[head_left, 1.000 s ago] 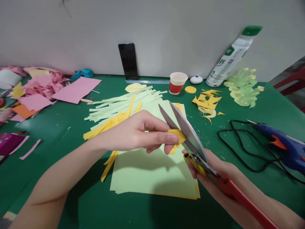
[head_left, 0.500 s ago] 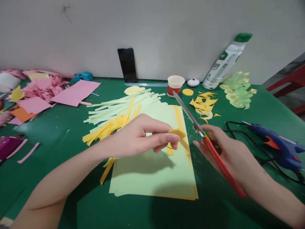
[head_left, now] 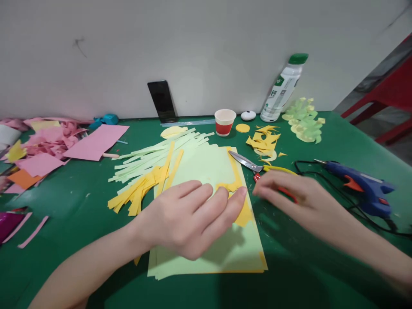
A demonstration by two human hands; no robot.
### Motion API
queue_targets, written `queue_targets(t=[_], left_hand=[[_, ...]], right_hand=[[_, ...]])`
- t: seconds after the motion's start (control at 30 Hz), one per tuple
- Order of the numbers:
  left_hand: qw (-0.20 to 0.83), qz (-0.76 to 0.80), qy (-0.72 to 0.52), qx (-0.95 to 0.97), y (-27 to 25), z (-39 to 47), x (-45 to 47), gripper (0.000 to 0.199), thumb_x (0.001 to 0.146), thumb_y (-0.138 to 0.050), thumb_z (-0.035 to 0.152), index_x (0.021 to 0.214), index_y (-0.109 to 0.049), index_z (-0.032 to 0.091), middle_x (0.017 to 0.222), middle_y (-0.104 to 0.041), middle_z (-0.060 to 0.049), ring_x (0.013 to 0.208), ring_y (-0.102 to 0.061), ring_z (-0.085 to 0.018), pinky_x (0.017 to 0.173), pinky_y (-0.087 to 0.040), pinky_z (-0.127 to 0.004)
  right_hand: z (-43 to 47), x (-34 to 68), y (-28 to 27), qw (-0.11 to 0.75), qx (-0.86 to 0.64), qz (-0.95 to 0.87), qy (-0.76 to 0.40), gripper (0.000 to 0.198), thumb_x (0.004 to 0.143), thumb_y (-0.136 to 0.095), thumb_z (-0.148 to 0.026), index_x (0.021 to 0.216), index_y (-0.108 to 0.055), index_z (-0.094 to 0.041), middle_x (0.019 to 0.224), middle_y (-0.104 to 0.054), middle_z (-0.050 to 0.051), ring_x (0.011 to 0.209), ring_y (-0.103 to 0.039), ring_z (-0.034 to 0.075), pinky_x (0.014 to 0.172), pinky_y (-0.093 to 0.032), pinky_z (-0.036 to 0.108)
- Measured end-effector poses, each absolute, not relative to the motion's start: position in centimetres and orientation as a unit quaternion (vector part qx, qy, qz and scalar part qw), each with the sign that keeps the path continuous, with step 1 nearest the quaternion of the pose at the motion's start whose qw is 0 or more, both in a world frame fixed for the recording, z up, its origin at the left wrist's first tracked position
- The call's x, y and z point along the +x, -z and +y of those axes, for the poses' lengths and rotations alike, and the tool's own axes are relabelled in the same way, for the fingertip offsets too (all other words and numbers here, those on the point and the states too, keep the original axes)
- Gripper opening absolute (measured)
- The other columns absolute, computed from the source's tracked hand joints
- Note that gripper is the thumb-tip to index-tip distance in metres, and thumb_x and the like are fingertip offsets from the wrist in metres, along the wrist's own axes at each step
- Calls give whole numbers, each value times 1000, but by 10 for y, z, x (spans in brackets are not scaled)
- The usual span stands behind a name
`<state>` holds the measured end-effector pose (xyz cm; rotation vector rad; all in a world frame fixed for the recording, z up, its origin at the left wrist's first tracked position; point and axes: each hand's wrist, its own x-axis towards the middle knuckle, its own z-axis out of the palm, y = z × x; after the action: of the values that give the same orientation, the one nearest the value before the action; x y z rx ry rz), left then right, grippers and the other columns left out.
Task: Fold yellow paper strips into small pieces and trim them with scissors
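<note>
My left hand (head_left: 196,219) is closed above a stack of pale green sheets (head_left: 206,257), its fingers curled on a yellow paper piece (head_left: 243,214). Part of that piece is hidden behind the fingers. Scissors (head_left: 246,162) with red and yellow handles lie at the right edge of the stack, blades pointing left. Over their handles hovers my right hand (head_left: 289,193), fingers stretched out and loosely apart, not wrapped around them. Yellow paper strips (head_left: 138,191) and pale green strips (head_left: 154,154) lie to the left of the sheets.
A red and white paper cup (head_left: 224,124), a yellow disc (head_left: 242,128), yellow offcuts (head_left: 264,141) and a leaning bottle (head_left: 280,94) stand or lie at the back. A blue glue gun (head_left: 360,184) with a black cable is on the right. Pink paper (head_left: 96,141) is heaped on the left.
The scissors went from my right hand down onto the table, and that hand's fingers loosened. My left hand turned palm down and moved slightly lower, still with yellow paper.
</note>
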<state>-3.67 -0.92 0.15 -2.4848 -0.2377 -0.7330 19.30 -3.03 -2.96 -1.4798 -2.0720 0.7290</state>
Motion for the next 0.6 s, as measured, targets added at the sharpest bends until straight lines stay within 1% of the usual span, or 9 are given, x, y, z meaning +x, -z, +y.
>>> queue_targets(t=[0.07,0.1,0.2,0.3,0.4,0.47,0.5,0.53,0.6], left_hand=[[281,-87,259,-920,0,-9,-35,26,90,-40,11,104,-58,1,75,-70,-6,59,-63,-15,49,-45,-27],[287,-85,254,-920,1,-8,-34,26,90,-39,12,104,-59,1,76,-70,-6,60,-63,-14,50,-45,-27],[286,-79,251,-922,5,-8,-32,28,92,-36,13,104,-59,2,80,-70,-6,61,-62,-14,52,-46,-27],[215,-118,268,-932,10,-9,-29,27,92,-37,13,110,-55,5,84,-70,-6,64,-62,-13,55,-47,-25],[10,-244,304,-921,10,-9,-27,25,91,-40,11,114,-49,10,91,-68,-6,70,-62,-10,60,-47,-20],[-209,-294,251,-898,7,-9,-25,19,94,-35,17,98,-53,13,79,-65,-1,65,-59,-7,58,-46,-15],[-300,-286,215,-884,5,-9,-23,28,95,-29,20,83,-54,14,71,-61,1,61,-57,-6,57,-45,-14],[-364,-263,188,-873,3,-9,-22,34,95,-28,23,76,-54,14,67,-59,1,60,-55,-6,57,-44,-15],[-429,-234,160,-858,1,-9,-20,35,94,-32,25,67,-52,13,63,-56,0,58,-52,-7,56,-42,-16]], right_hand=[[-44,177,13,265,-462,-722,-442,31,89,-39,-37,72,-57,-19,65,-58,1,62,-55,14,58,-43,24],[-48,170,8,247,-459,-699,-489,30,89,-40,-37,70,-56,-19,65,-57,0,63,-54,13,58,-43,23],[-51,156,4,270,-439,-665,-541,32,88,-39,-31,60,-47,-18,59,-47,-1,56,-47,10,52,-39,20],[-49,154,9,314,-432,-669,-517,30,87,-39,-23,58,-47,-18,54,-42,-3,50,-40,8,46,-33,18],[-49,159,12,338,-430,-710,-444,29,88,-40,-20,62,-51,-17,54,-41,-4,50,-39,7,45,-31,17],[-50,163,13,337,-416,-738,-411,28,89,-40,-19,63,-50,-17,54,-42,-5,50,-39,6,45,-31,17],[-51,164,13,332,-406,-751,-400,28,90,-40,-18,63,-48,-17,55,-42,-5,50,-39,6,45,-31,17],[-51,165,13,329,-396,-764,-390,28,90,-40,-18,63,-47,-17,55,-42,-5,50,-39,6,45,-32,17],[-50,165,14,326,-381,-783,-368,28,91,-40,-19,64,-45,-18,56,-42,-5,50,-38,7,46,-32,17]])
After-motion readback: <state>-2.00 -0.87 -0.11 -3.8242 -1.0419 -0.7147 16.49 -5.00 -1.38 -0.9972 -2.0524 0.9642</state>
